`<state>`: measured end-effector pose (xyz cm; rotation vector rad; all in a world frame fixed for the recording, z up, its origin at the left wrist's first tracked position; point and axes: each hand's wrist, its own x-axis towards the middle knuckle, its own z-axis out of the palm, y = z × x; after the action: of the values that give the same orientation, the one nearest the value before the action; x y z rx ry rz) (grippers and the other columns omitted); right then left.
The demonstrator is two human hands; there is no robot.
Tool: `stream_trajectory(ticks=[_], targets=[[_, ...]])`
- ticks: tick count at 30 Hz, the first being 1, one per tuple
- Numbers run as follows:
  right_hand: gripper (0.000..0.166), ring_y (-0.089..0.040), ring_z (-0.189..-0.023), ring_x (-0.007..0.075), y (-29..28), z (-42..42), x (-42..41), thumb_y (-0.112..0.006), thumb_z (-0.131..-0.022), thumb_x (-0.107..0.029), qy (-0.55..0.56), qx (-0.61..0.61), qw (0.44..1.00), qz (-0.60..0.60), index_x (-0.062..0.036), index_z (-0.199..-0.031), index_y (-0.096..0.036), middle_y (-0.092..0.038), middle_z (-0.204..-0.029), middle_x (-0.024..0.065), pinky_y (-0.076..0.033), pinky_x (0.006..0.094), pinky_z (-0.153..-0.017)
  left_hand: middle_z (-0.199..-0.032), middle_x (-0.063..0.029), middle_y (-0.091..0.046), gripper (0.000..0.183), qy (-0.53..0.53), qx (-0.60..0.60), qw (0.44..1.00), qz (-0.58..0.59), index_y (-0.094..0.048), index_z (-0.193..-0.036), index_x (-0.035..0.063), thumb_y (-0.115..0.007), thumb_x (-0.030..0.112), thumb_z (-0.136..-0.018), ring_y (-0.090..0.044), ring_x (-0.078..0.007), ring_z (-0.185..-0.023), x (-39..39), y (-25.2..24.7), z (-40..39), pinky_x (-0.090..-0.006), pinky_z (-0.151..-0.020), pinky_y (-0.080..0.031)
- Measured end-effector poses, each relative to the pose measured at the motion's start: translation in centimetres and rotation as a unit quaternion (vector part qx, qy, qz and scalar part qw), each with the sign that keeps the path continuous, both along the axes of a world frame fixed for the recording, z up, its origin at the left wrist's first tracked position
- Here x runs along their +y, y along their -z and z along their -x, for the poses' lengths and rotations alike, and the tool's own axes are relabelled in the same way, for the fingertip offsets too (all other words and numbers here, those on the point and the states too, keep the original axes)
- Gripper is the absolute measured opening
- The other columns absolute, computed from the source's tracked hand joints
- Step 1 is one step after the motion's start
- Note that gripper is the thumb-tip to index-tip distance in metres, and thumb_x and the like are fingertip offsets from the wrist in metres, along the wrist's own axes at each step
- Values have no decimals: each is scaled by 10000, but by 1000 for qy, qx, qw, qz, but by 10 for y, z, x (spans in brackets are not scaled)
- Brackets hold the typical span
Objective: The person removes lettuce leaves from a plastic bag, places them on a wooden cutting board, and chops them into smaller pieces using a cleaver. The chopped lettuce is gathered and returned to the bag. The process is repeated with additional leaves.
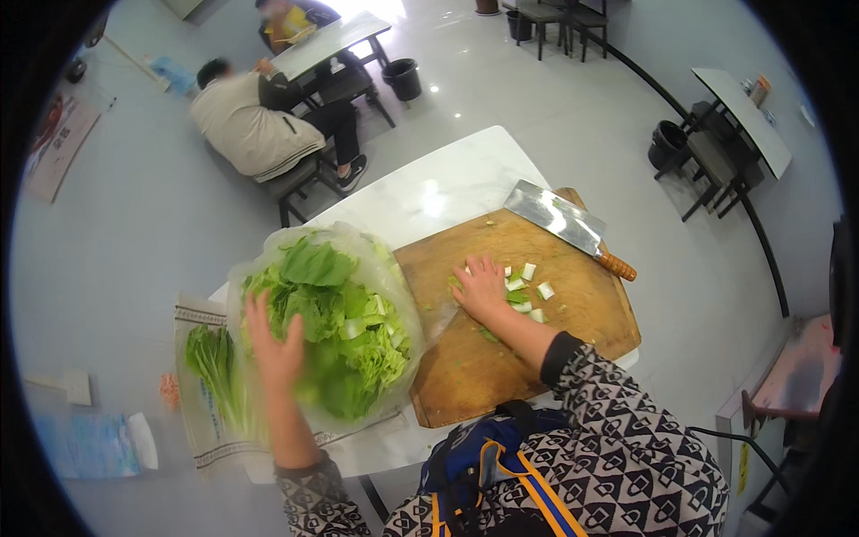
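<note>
My left hand point(275, 342), fingers apart, hovers at the near left side of a clear plastic bag point(409, 322) full of chopped leafy greens point(366, 335). Nothing shows in its grasp. Palm down, my right hand point(484, 290) rests on a worn wooden cutting board point(470, 389) with its fingers spread. White and green cut stem pieces point(545, 290) lie scattered beside it, and some green shows by its fingertips. What lies beneath the palm is hidden. At the board's far right lies a cleaver point(558, 216), its wooden handle point(616, 266) jutting past the edge.
A whole leafy green point(218, 369) lies on a patterned cloth point(201, 443) left of the bag. Everything stands on a white table point(429, 188). Beyond it, one person point(248, 127) sits at another table point(329, 43), with a second person point(288, 27) across.
</note>
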<state>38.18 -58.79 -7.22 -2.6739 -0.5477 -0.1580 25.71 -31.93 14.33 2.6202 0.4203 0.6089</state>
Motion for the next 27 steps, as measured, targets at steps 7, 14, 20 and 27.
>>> stream_trajectory(ticks=[7,14,20,27], targets=[[261,-524,-890,279,7,21,-55,-690,-657,-245,-154,-41,987,6,-104,-861,-607,-542,-919,87,-422,416,-745,-1051,-119,-578,291,133,34,990,21,-588,-1026,38,-658,81,-747,-537,-286,-990,-81,31,67,-374,-886,-400],[142,-549,-787,259,-57,-6,-28,-615,-740,-127,-30,134,943,-302,-16,-825,-592,-543,-817,126,-449,355,-684,-923,-96,-558,272,115,77,987,-84,-606,-950,64,-698,111,-698,-533,-273,-874,-82,51,119,-379,-812,-364],[169,-572,-899,201,-177,47,77,-612,-794,-73,-270,39,845,-460,-79,-961,-633,-583,-960,74,-483,346,-813,-898,-102,-559,136,114,56,991,-36,-567,-901,44,-610,61,-774,-532,-305,-834,-76,66,122,-391,-749,-392],[260,-498,-1119,302,-159,95,127,-606,-816,-209,-390,-164,888,-180,-87,-1046,-605,-538,-1193,147,-375,406,-969,-840,-147,-569,72,133,83,987,44,-532,-911,42,-513,63,-846,-536,-360,-748,-84,29,133,-435,-647,-406]])
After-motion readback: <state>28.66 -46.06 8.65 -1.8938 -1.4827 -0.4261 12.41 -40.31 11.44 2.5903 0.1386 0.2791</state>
